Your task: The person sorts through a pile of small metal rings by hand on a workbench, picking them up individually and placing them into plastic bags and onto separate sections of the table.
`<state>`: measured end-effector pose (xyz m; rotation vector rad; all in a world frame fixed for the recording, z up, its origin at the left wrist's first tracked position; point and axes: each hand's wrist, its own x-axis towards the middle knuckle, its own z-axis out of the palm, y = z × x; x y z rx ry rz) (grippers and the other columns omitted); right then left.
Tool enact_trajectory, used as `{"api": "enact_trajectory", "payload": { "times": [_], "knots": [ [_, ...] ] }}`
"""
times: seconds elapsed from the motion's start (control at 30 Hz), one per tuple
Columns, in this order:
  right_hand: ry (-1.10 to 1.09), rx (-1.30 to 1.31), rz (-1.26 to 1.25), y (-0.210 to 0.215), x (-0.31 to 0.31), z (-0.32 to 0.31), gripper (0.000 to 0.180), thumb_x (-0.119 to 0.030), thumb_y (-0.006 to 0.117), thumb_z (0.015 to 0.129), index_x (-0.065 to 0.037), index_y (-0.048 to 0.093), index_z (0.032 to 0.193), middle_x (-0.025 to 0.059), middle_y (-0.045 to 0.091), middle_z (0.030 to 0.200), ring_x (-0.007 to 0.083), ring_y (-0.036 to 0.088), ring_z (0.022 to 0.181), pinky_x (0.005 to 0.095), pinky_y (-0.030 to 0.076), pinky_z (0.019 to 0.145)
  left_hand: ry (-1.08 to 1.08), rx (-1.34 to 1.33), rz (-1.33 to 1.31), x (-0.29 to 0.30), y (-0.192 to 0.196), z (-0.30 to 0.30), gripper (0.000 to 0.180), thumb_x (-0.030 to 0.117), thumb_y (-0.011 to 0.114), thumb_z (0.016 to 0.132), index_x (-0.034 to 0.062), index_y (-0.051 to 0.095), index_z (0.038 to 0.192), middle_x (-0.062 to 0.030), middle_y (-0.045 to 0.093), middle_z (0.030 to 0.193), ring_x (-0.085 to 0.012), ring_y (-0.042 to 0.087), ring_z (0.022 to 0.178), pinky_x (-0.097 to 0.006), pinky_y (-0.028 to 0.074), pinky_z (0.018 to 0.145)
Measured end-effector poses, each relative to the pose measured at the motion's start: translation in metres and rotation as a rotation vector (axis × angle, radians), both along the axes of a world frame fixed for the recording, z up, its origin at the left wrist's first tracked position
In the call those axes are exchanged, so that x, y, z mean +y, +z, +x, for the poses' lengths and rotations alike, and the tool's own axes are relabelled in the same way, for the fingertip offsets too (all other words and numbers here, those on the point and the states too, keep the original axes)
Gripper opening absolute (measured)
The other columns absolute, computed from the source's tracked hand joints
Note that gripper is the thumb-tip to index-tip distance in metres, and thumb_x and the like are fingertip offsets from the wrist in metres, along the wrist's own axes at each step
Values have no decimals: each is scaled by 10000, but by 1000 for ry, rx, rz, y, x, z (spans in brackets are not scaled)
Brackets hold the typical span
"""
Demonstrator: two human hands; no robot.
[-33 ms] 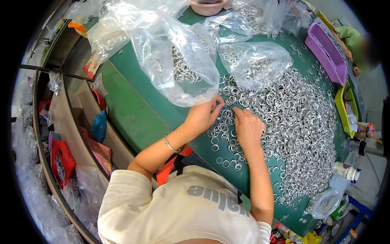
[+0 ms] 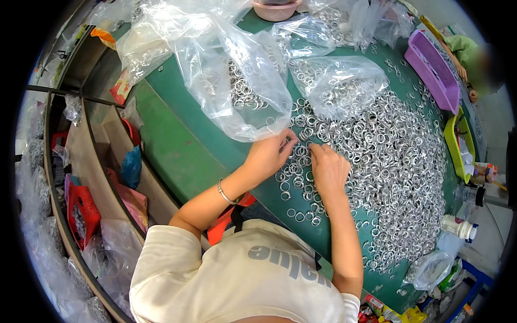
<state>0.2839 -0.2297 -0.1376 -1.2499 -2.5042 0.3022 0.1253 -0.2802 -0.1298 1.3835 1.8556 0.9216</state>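
A wide heap of silvery metal rings (image 2: 398, 161) spreads over the green table (image 2: 186, 126). At its left edge my left hand (image 2: 271, 152) is closed, thumb and fingers pinched together over loose rings; whatever is between the tips is too small to make out. My right hand (image 2: 329, 168) is closed too, knuckles up, its thumb and forefinger tips down among the rings just right of the left hand. Its fingers hide what they pinch. Beyond my left hand lies a clear plastic bag (image 2: 237, 70) with rings inside, its open edge close to my fingers.
Another clear bag of rings (image 2: 339, 89) rests on the heap's far side. A purple basket (image 2: 433, 72) and a yellow-green tray (image 2: 458, 142) stand at the right, near another person's hand (image 2: 462, 72). A white bottle (image 2: 458, 227) is at the right edge. Shelves (image 2: 102, 177) with a red basket (image 2: 83, 215) line the left.
Almost nothing differs. Both hands stay in the same place, with only a very slight shift of the fingers.
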Motion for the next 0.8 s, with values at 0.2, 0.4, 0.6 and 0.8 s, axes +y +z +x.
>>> {"api": "enact_trajectory", "payload": {
  "times": [0.2,0.4,0.6,0.8],
  "knots": [
    [-172,1051,-1060,20,-2,24,101,-139,559,843,-48,561,799,32,521,692,125,482,529,253,339,417,-166,7,221,-18,1,-6,86,53,640,798,1,617,862,-115,555,689,-195,464,516,-307,389,509],
    [-138,1791,-1713,8,0,42,267,-257,425,969,-57,520,821,13,363,599,105,320,466,232,251,370,-157,76,269,-20,-2,6,119,45,648,793,34,643,912,-92,543,657,-178,434,497,-300,379,488],
    [-833,1623,-1630,45,-7,21,264,-245,438,969,-51,560,839,-23,353,557,77,295,427,214,236,356,-50,-415,33,-30,18,12,227,44,669,784,54,637,1009,-60,488,591,-165,397,472,-286,352,458],
    [-318,1183,-1409,16,-19,42,181,-183,525,933,-28,617,934,-15,470,571,69,371,450,207,240,387,51,83,291,-36,2,6,213,19,650,794,55,638,1004,-61,485,606,-119,401,479,-260,337,455]
  ]
}}
